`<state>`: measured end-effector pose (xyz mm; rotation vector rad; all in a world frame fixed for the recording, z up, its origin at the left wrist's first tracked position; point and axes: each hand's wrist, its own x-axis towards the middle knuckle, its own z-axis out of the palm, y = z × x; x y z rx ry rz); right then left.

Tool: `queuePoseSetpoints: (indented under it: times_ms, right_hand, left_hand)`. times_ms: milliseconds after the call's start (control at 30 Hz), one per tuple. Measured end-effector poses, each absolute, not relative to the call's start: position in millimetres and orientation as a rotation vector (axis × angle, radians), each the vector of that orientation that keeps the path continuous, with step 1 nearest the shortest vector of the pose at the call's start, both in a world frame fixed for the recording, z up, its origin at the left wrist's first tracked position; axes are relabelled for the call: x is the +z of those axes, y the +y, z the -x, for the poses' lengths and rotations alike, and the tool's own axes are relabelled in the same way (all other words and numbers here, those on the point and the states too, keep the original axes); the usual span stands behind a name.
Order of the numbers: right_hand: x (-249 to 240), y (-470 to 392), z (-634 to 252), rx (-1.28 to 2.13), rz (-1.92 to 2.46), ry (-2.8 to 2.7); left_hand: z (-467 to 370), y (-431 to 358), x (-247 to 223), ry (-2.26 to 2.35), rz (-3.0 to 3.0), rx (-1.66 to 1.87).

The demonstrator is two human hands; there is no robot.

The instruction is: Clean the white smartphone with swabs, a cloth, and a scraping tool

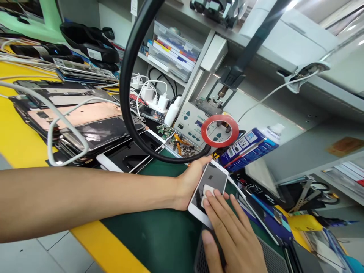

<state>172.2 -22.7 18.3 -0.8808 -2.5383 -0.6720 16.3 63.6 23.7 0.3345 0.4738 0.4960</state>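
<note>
A white-framed phone (219,177) with a dark screen is tilted above the green mat (150,231). My left hand (191,182) holds it from behind and along its left edge, the thumb near the top corner. Over the lower half of the screen, my right hand (231,231) presses a small white pad (208,190) against the glass under its fingertips. The fingers of my right hand lie close together over the pad, its thumb apart below. Most of my left hand's fingers are hidden behind the phone.
A black hose (125,87) loops above my left forearm. Stacked phone and tablet parts (85,117) lie at the left with a white cable. Beyond the phone are a red tape roll (234,129), a blue spray can (248,148) and a control box (186,119). Tools lie at the right.
</note>
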Motion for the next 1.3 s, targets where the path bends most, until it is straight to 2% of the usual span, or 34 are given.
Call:
queuePoseSetpoints:
  times_ms: [233,533,833,1300]
  right_hand:
    - [23,-25,-168,-0.616,0.682,-2.579]
    - [25,-28,-173,-0.507,0.876,-2.431]
    - [28,-26,-174,-0.452,0.685,-2.548]
    - [21,-23,-179,-0.224,0.883,-2.208]
  left_hand:
    - [-15,63,21,0.414,-0.385,0.44]
    - [-16,64,24,0.48,-0.344,0.497]
    - [-16,63,19,0.427,-0.373,0.467]
    - [-17,63,20,0.47,-0.365,0.509]
